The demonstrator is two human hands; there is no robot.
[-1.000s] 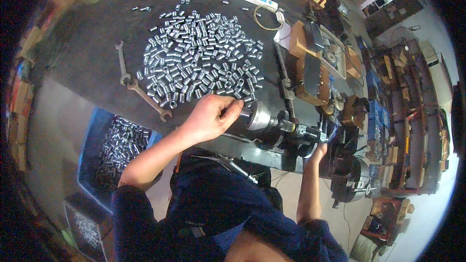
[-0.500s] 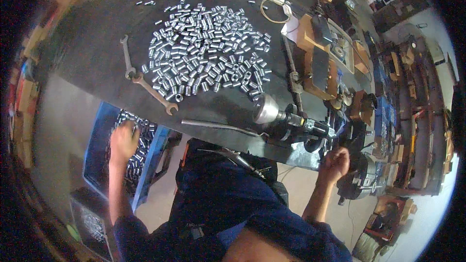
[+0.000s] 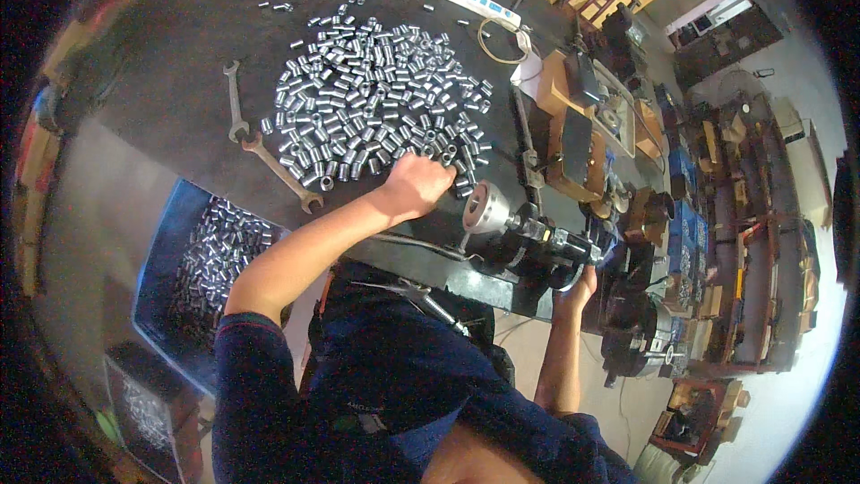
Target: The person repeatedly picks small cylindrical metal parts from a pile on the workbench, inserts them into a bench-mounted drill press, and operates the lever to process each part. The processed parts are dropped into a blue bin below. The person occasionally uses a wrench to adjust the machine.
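Note:
A wide pile of short shiny metal sleeves (image 3: 358,99) covers the middle of the dark workbench (image 3: 188,81). My left hand (image 3: 419,185) is at the pile's near right edge, its fingers curled down among the sleeves; what they pinch, if anything, is hidden. Just right of it sits a bench spindle machine with a round silver chuck (image 3: 486,208) facing the pile. My right hand (image 3: 584,287) is up against the machine's black rear end (image 3: 573,246), its fingers mostly out of sight behind it.
A blue bin (image 3: 157,291) holding many sleeves stands left, below the bench edge. Two open-end wrenches (image 3: 236,100) lie left of the pile. A bent metal rod (image 3: 417,244) and an air gun (image 3: 439,309) are near the front edge. Wooden boxes (image 3: 573,152) and a power strip (image 3: 479,2) stand behind.
My left hand has moved from inside the blue bin up and right to the pile on the bench. My right hand has shifted slightly left, against the rear of the machine.

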